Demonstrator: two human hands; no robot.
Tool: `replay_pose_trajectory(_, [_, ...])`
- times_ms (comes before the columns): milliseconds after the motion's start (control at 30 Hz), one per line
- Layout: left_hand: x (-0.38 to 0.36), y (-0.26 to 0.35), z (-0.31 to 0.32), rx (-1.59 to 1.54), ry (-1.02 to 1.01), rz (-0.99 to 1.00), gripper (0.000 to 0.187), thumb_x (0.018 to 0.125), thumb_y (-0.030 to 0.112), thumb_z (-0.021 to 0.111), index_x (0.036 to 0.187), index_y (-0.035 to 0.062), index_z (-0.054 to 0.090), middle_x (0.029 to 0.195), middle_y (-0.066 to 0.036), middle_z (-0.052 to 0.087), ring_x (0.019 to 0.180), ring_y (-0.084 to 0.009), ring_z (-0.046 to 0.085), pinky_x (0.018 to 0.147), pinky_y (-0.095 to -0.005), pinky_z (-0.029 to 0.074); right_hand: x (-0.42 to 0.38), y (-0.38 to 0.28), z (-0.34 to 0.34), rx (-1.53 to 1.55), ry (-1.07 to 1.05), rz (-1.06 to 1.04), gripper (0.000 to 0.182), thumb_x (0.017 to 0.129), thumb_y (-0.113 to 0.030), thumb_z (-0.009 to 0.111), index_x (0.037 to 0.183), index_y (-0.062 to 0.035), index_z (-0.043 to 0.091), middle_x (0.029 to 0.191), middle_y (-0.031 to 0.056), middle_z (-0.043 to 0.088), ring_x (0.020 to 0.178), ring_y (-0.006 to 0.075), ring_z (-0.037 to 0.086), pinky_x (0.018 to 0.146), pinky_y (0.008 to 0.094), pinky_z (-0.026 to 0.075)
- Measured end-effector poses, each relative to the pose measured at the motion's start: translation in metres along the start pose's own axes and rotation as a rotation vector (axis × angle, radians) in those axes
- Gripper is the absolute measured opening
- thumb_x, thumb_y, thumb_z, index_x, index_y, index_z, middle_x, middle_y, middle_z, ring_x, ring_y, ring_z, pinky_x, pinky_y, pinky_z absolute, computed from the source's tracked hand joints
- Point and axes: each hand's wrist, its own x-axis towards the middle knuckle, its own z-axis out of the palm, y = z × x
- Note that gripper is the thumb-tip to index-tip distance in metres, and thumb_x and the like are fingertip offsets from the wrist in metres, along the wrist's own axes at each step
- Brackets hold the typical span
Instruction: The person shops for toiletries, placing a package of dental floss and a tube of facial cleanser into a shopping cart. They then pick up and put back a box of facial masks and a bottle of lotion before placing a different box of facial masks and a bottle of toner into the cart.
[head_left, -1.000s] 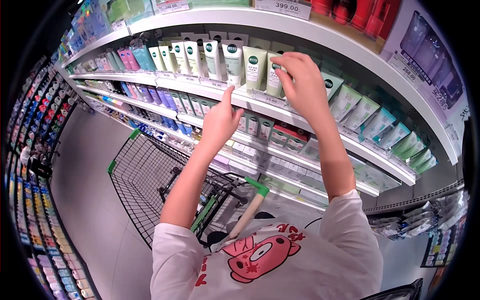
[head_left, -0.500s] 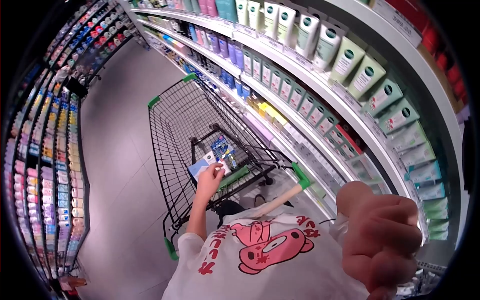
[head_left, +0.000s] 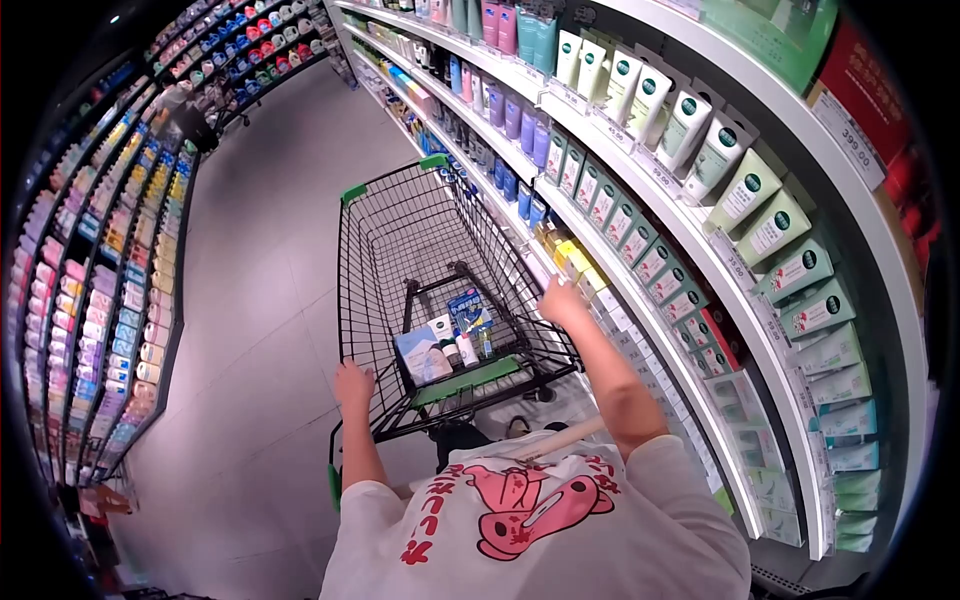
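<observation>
A black wire shopping cart (head_left: pixel 400 255) with green corner caps stands in front of me. My left hand (head_left: pixel 354 384) is closed at the cart's left rim, near my body. Farther along, on the opposite side, my right hand (head_left: pixel 563 302) has its fingers curled at the right rim. Inside the basket lie a light blue and white box (head_left: pixel 422 357), a white tube (head_left: pixel 440 328), a blue package (head_left: pixel 469 312) and a small white bottle (head_left: pixel 467 350). A green flap (head_left: pixel 465 380) crosses the near end. The pale handle bar (head_left: pixel 565 438) sits close to my shirt, untouched.
To the right, long curved shelves (head_left: pixel 620 150) hold rows of green and white tubes (head_left: pixel 745 198) and boxed tubes (head_left: pixel 635 243). Packed shelves (head_left: pixel 120 300) line the left side. Grey tiled floor (head_left: pixel 245 290) runs between them; another cart-like dark shape (head_left: pixel 195 125) stands far off.
My right fist has moved from close to the camera out to the cart's right rim. My left hand has left the items in the basket and come to the left rim.
</observation>
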Motion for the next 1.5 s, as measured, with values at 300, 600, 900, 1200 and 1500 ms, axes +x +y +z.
replay_pose_trajectory(300, [-0.016, -0.051, 0.02, -0.059, -0.079, -0.187, 0.043, 0.08, 0.018, 0.053, 0.114, -0.0024, 0.036, 0.098, -0.025, 0.055, 0.094, -0.0373, 0.054, 0.077, -0.0447, 0.045, 0.019, 0.047, 0.056, -0.098, -0.054, -0.035, 0.04, 0.075, -0.012, 0.049, 0.111, 0.006, 0.048, 0.107, 0.0222, 0.057, 0.093, 0.0332, 0.059, 0.079, 0.0346, 0.048])
replay_pose_trajectory(600, [-0.011, -0.032, 0.017, 0.002, -0.116, -0.2, 0.024, 0.083, 0.008, 0.04, 0.104, -0.0043, 0.039, 0.088, -0.026, 0.059, 0.084, -0.0403, 0.057, 0.071, -0.0456, 0.047, 0.047, 0.021, 0.052, -0.219, -0.06, -0.035, 0.047, 0.079, -0.013, 0.051, 0.116, 0.0098, 0.034, 0.102, 0.0211, 0.059, 0.089, 0.0287, 0.062, 0.072, 0.0353, 0.05])
replay_pose_trajectory(900, [0.022, -0.036, 0.02, -0.017, -0.161, -0.285, 0.023, 0.084, 0.008, 0.04, 0.102, -0.006, 0.038, 0.092, -0.027, 0.058, 0.088, -0.0411, 0.056, 0.075, -0.0452, 0.047, 0.084, -0.009, 0.043, -0.131, -0.083, -0.073, 0.034, 0.081, -0.011, 0.046, 0.111, 0.0022, 0.038, 0.101, 0.0227, 0.059, 0.094, 0.0322, 0.059, 0.08, 0.0383, 0.046])
replay_pose_trajectory(1200, [0.067, -0.039, 0.005, -0.111, -0.171, -0.411, 0.021, 0.086, 0.007, 0.036, 0.104, -0.003, 0.035, 0.1, -0.028, 0.056, 0.094, -0.0413, 0.055, 0.08, -0.045, 0.045, 0.119, -0.059, 0.039, -0.095, -0.076, -0.138, 0.042, 0.091, -0.021, 0.02, 0.109, 0.0053, 0.047, 0.099, 0.0258, 0.058, 0.093, 0.0389, 0.056, 0.082, 0.0437, 0.043])
replay_pose_trajectory(1500, [0.138, -0.025, -0.01, 0.016, -0.201, -0.314, 0.039, 0.083, 0.011, 0.048, 0.116, -0.0017, 0.034, 0.107, -0.024, 0.053, 0.1, -0.0374, 0.052, 0.084, -0.0438, 0.043, 0.196, -0.101, 0.021, -0.288, -0.541, -0.437, 0.048, 0.085, -0.044, 0.043, 0.101, -0.001, 0.058, 0.103, 0.0167, 0.06, 0.096, 0.0273, 0.058, 0.077, 0.0383, 0.046])
